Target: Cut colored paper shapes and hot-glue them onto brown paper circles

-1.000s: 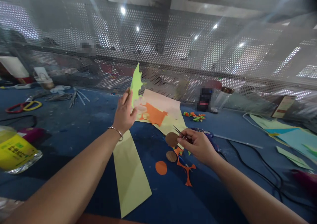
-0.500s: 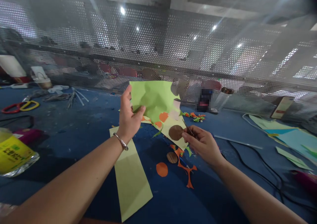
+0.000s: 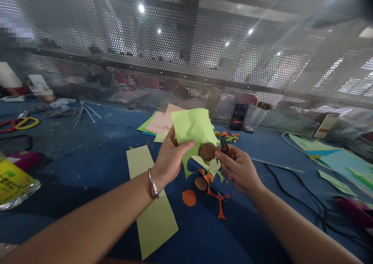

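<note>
My left hand [image 3: 171,157] is closed on a light green sheet of paper [image 3: 192,126], its thumb over the front and its fingers behind. Between the thumb and finger of my right hand [image 3: 239,166] is a brown round disc [image 3: 208,151], overlapping the sheet's lower right part. A dark, slim tool [image 3: 224,144] also sticks up from the right hand; its kind is unclear. Below lie a striped wooden disc [image 3: 201,184], an orange paper circle [image 3: 189,198] and orange paper scraps [image 3: 219,201]. A pale yellow paper strip [image 3: 157,225] lies beneath my left forearm.
Pink paper [image 3: 160,120] and other sheets lie behind my left hand. Scissors [image 3: 27,123] and a yellow-labelled container [image 3: 16,182] are at left. Blue and green papers [image 3: 344,163] and a black cable [image 3: 300,198] lie at right. A perforated metal screen [image 3: 180,62] stands behind the table.
My left hand has moved right and slightly down with the green sheet, which now sits behind the brown disc. Pink paper behind it has come into view. The right hand stays nearly in place.
</note>
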A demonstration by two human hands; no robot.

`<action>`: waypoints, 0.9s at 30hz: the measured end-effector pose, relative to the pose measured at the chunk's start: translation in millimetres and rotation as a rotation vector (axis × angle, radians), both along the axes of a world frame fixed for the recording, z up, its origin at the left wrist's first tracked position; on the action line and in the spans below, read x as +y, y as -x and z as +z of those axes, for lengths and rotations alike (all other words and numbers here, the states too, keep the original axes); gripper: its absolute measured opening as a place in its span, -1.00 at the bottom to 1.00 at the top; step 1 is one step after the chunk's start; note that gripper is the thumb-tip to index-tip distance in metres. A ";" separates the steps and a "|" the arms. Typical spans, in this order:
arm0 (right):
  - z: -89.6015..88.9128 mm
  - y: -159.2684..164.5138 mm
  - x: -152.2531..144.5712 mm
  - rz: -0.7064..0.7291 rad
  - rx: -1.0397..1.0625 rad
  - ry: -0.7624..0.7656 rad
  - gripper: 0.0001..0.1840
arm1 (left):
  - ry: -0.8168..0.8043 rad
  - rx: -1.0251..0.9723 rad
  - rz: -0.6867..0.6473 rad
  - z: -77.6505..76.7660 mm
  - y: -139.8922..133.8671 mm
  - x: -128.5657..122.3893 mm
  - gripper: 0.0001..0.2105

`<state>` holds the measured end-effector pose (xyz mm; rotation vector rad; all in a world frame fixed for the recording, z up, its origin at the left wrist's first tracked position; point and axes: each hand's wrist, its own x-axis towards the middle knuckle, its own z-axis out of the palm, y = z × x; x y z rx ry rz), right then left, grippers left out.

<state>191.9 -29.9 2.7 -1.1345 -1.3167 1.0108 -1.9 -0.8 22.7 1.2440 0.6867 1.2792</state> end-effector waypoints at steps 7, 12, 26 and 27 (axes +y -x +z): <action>-7.7 -2.5 3.2 0.003 -0.139 -0.016 -0.60 | 0.290 -0.161 -0.315 -7.1 2.1 5.9 -0.76; -12.2 -5.2 5.0 0.004 -0.186 -0.042 -0.61 | 0.318 -0.105 -0.317 -4.2 3.2 3.6 -0.77; -12.6 -4.2 4.8 -0.025 -0.153 -0.044 -0.63 | 0.265 -0.015 -0.260 -7.1 -0.1 -2.9 -0.72; -12.5 -4.0 4.8 -0.026 -0.147 -0.045 -0.64 | 0.255 -0.004 -0.256 -6.4 0.1 -3.2 -0.71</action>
